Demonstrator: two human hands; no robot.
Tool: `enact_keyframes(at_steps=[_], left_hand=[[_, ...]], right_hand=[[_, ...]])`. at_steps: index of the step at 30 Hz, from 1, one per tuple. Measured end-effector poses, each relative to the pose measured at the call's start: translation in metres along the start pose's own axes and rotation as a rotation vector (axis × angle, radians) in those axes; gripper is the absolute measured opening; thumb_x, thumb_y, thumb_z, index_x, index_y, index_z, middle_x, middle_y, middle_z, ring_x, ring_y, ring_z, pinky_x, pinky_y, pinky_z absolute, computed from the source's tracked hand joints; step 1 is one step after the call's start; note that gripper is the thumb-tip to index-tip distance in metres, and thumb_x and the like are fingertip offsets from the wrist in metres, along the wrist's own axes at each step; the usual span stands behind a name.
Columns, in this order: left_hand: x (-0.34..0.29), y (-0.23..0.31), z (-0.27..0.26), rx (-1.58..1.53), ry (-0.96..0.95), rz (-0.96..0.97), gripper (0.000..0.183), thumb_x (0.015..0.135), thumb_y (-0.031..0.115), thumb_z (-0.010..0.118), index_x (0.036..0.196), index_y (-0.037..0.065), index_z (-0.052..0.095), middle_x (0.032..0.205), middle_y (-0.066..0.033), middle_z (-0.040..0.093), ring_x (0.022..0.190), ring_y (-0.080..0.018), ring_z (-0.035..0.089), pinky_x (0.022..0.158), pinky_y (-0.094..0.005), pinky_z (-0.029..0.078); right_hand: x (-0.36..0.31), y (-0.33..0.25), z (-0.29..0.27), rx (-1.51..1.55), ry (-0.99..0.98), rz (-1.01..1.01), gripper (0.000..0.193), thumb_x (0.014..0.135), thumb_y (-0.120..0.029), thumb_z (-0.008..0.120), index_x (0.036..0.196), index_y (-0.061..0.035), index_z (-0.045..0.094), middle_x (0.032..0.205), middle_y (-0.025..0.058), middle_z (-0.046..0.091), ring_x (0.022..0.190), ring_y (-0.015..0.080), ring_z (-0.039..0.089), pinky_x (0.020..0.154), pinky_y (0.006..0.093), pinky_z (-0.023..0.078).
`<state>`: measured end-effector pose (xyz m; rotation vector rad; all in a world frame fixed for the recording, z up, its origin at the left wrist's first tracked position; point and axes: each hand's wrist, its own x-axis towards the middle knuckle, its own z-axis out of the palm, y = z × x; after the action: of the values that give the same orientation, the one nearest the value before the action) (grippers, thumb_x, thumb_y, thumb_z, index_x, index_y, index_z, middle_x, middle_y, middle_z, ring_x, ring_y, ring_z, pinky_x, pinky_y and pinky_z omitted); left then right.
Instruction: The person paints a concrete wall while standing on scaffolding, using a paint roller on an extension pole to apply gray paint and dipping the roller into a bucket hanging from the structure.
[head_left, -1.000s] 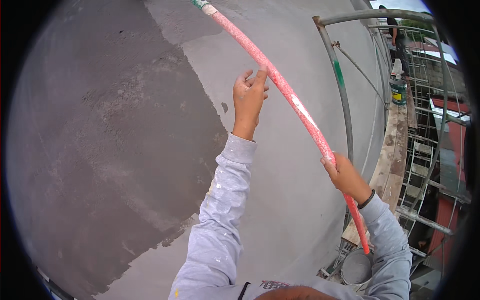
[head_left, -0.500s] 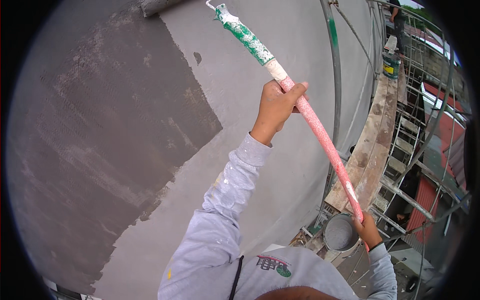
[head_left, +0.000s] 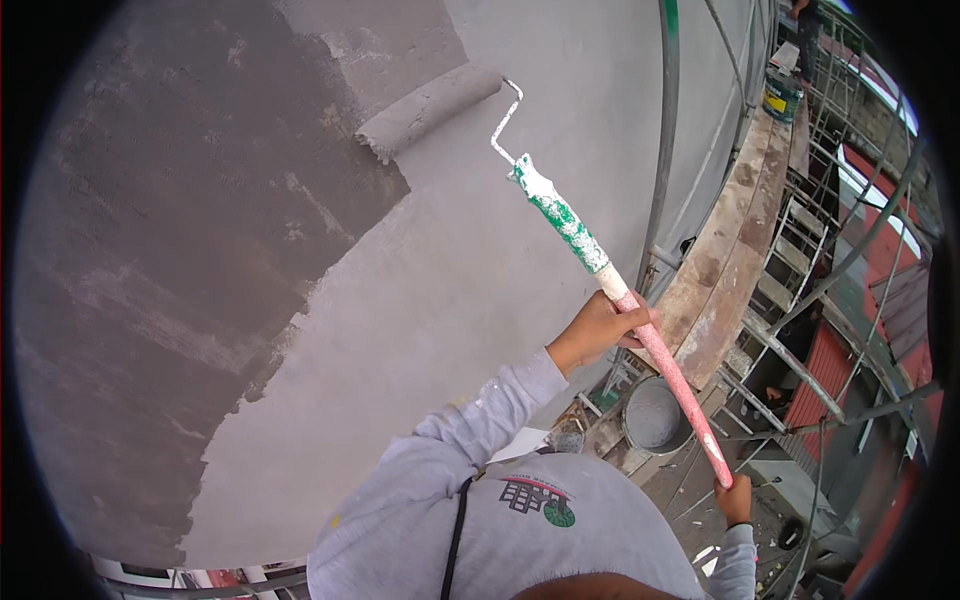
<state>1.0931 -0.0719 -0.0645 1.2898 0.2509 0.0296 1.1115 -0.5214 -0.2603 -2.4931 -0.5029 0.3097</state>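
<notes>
A paint roller on a bent wire frame lies against the wall, at the border between a darker grey area and a lighter one. Its green, paint-spattered handle is joined to a long pink pole. My left hand is wrapped round the pole just below the pale joint. Lower down, my right hand grips the pole's bottom end. Both sleeves are light grey; the left one carries paint spots.
A bucket of grey paint stands right of my body, by wooden scaffold planks. Metal scaffold tubes rise beside the wall. Farther along the planks are a dark green pail and another person. A drop lies to the right.
The roller has come down the wall into fuller view, leaving a darker strip above it. Both hands have moved lower with the pole, the left one also to the right.
</notes>
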Motion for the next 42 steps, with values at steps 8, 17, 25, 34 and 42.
enact_keyframes(at_steps=[8,17,25,34,42], left_hand=[[0.001,-0.070,0.005,-0.100,0.008,-0.137,0.019,0.091,0.015,0.064,0.102,0.001,0.059,0.100,-0.0138,0.068,0.092,-0.0229,0.069,0.080,-0.0375,0.060],[-0.004,0.028,0.001,0.098,0.049,0.119,0.018,0.091,0.015,0.065,0.096,-0.002,0.061,0.092,-0.0122,0.069,0.085,-0.0221,0.070,0.074,-0.0346,0.061],[-0.008,0.149,-0.003,0.308,0.086,0.375,0.019,0.091,0.018,0.063,0.091,-0.001,0.062,0.086,-0.0118,0.069,0.078,-0.0198,0.070,0.069,-0.0322,0.060],[-0.003,0.039,-0.012,0.116,-0.006,0.127,0.015,0.090,0.014,0.065,0.093,0.000,0.061,0.089,-0.0118,0.069,0.083,-0.0215,0.070,0.073,-0.0345,0.061],[-0.009,-0.064,0.000,-0.032,-0.036,-0.087,0.019,0.090,0.015,0.066,0.099,-0.001,0.060,0.098,-0.0138,0.068,0.091,-0.0231,0.070,0.080,-0.0376,0.061]], right_hand=[[-0.027,0.043,0.008,-0.226,0.131,0.099,0.022,0.068,-0.016,0.070,0.062,0.0041,0.063,0.063,0.0276,0.058,0.063,0.0452,0.061,0.057,0.0497,0.047],[0.015,-0.011,0.026,0.011,0.076,0.002,0.023,0.072,-0.016,0.068,0.063,0.0051,0.062,0.062,0.0281,0.056,0.063,0.0457,0.060,0.057,0.0498,0.045],[0.056,-0.106,0.006,0.222,0.138,-0.157,0.022,0.077,-0.007,0.061,0.064,0.0086,0.054,0.059,0.0294,0.050,0.053,0.0442,0.054,0.050,0.0452,0.038],[0.014,-0.040,0.021,0.009,0.046,0.064,0.022,0.071,-0.014,0.066,0.065,0.0061,0.062,0.065,0.0293,0.057,0.066,0.0463,0.062,0.058,0.0492,0.047],[-0.040,0.029,0.017,-0.178,0.050,0.139,0.018,0.068,-0.014,0.067,0.066,0.0046,0.066,0.065,0.0285,0.059,0.066,0.0462,0.062,0.059,0.0503,0.048]])
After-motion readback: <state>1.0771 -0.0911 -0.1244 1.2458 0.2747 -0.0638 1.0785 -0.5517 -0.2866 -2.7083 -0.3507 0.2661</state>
